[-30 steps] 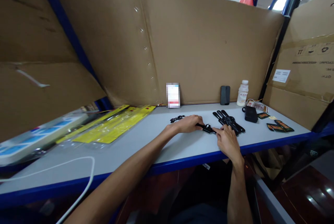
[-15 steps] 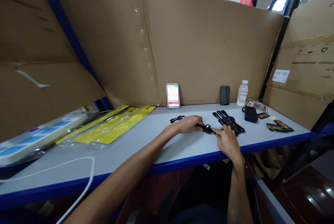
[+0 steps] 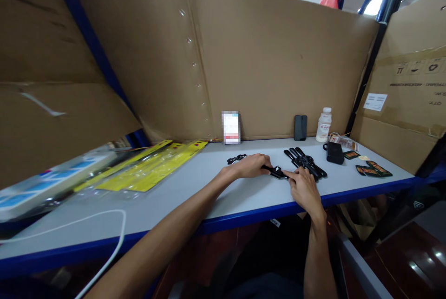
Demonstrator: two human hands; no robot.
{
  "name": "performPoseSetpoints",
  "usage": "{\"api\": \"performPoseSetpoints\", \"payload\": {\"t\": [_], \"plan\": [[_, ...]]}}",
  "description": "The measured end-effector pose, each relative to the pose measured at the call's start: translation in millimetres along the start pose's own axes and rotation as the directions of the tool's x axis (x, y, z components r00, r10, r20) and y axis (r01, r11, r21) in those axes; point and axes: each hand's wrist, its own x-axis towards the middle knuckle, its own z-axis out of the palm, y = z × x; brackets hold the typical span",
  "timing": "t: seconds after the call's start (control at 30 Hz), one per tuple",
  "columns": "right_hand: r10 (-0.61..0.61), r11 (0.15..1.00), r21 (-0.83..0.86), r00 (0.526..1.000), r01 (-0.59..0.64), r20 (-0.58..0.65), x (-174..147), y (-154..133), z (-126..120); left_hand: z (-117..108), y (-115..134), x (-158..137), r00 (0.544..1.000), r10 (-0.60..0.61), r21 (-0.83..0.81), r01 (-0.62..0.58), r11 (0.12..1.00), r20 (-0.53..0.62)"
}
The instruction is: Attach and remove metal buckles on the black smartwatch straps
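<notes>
A black spokeshave [image 3: 278, 172] lies between my two hands just above the table. My left hand [image 3: 253, 165] is closed round its left handle. At the other handle, my right hand [image 3: 304, 186] grips with bent fingers, which partly hide that end. Right behind my right hand is a pile of similar black spokeshaves [image 3: 300, 156], their handles fanned out. A few small dark metal parts [image 3: 236, 159] lie beyond my left wrist.
A lit phone [image 3: 231, 128] and a dark phone-like slab [image 3: 300, 127] lean against the cardboard. A bottle [image 3: 324, 125], a black case [image 3: 335, 152] and dark packets [image 3: 374, 169] stand to the right. Yellow packages [image 3: 153, 169] and a white cable [image 3: 121, 224] lie left.
</notes>
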Motion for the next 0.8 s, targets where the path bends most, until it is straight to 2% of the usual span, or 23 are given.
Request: {"api": "performPoseSetpoints", "payload": {"t": [0.07, 0.27, 0.4, 0.57, 0.8], "plan": [[0.029, 1.0, 0.009, 0.999, -0.029, -0.026, 0.6, 0.1, 0.7, 0.3, 0.8, 0.0, 1.0, -0.025, 0.005, 0.025, 1.0, -0.018], [0.032, 0.999, 0.038, 0.999, -0.031, -0.043, 0.7, -0.8, 0.2, 9.8, 10.0, 4.1, 0.973, -0.092, 0.067, 0.108, 0.992, -0.212], [0.037, 0.998, 0.057, 0.998, -0.034, -0.05, 0.4, -1.0, -0.7, 17.3, 20.8, 9.1, 0.972, -0.061, 0.09, 0.083, 0.993, -0.228], [0.015, 0.997, 0.076, 0.999, -0.011, -0.047, 1.1, 1.2, -0.1, 23.4, 25.6, 12.9, 0.969, -0.085, 0.086, 0.107, 0.991, -0.232], [0.0, 0.998, 0.068, 0.999, 0.003, -0.043, 2.1, 3.2, 0.4, 25.5, 26.7, 13.5, 0.973, 0.004, 0.13, 0.027, 0.991, -0.23]]}}
